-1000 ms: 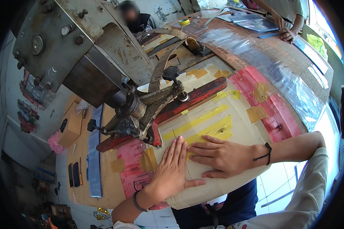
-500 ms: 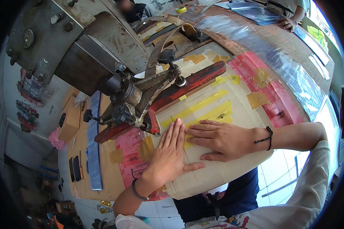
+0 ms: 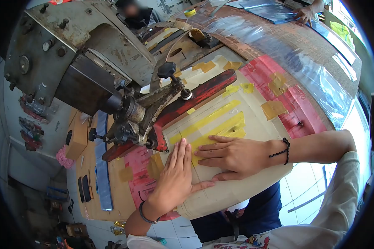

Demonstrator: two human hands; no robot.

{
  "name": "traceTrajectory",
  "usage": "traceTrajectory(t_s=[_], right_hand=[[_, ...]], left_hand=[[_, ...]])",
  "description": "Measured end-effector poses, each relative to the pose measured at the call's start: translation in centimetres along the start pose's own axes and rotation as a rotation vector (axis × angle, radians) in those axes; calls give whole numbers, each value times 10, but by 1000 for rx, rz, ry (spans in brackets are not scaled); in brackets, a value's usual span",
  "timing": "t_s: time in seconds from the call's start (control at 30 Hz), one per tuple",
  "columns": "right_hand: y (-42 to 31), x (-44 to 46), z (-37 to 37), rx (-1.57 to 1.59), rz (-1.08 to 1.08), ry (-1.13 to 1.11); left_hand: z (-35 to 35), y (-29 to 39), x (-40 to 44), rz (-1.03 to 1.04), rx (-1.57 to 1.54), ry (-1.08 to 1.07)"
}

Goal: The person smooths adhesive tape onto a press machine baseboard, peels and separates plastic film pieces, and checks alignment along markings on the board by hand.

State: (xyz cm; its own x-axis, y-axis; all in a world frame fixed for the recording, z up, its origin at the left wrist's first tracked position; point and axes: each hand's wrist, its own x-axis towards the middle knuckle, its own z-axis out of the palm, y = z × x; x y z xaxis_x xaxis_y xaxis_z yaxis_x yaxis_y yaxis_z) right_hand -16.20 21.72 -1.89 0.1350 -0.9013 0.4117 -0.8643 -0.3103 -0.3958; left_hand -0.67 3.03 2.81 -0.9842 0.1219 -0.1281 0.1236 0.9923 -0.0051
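Note:
Both my hands lie flat on a beige sheet (image 3: 253,176) with rounded edges, which has strips of yellow tape (image 3: 220,128) across it. My left hand (image 3: 179,174) is open, its fingers stretched out close together towards the machine and its thumb out to the right. Palm down, my right hand (image 3: 232,157) is open too, with fingers pointing left over the yellow tape. The thumb tips meet or nearly meet. Just beyond my left fingertips is the end of a red metal bar frame (image 3: 199,97), held under the machine's clamp bracket (image 3: 164,99).
A large grey press machine (image 3: 81,83) stands at the left. Red sheeting (image 3: 295,108) with brown tape lies under the beige sheet. Clear plastic film (image 3: 295,62) covers the table at right. A co-worker's hand (image 3: 305,15) rests on blue sheets (image 3: 266,10). A long blue-grey strip (image 3: 103,166) lies left.
The view has shifted slightly, so most things sit a little further left. My hands stay flat on the sheet, thumbs slightly closer together. The co-worker's hand has moved slightly away.

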Motion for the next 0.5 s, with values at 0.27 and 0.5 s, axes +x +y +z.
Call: traceTrajectory(t_s=[0.27, 0.5], right_hand=[[-1, -1, -2, 33, -35, -17], [-3, 2, -6, 62, -10, -59]], left_hand=[[-4, 12, -17, -7, -81, 37], [27, 51, -81, -163, -263, 333]])
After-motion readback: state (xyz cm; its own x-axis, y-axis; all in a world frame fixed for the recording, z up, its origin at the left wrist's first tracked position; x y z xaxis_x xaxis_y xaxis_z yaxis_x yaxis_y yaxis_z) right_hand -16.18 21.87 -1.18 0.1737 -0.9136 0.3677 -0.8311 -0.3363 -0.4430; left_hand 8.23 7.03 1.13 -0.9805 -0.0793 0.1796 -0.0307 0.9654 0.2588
